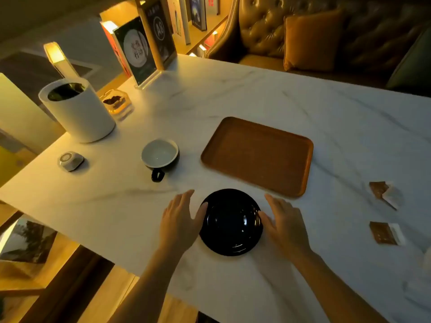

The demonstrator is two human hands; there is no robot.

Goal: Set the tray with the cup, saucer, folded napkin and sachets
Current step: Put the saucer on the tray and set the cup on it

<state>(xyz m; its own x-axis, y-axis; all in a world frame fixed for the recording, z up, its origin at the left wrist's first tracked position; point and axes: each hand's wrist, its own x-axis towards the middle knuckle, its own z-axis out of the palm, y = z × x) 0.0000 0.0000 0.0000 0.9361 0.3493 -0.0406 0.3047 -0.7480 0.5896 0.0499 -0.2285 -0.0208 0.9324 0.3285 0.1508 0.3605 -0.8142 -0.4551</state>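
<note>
Fingers [200,212] flank round glossy black saucer [231,222].

The dark stand-up sign [161,34] at the table's far edge reads "A8".

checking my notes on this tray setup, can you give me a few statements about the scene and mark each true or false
1. The wooden tray has nothing on it. True.
2. The cup sits on the black saucer. False: the cup stands apart on the table, left of the tray.
3. The left hand and right hand flank the saucer, thumbs at its rim. True.
4. The cup is full of coffee. False: it looks empty.
5. Two brown sachets lie right of the tray. True.
</note>
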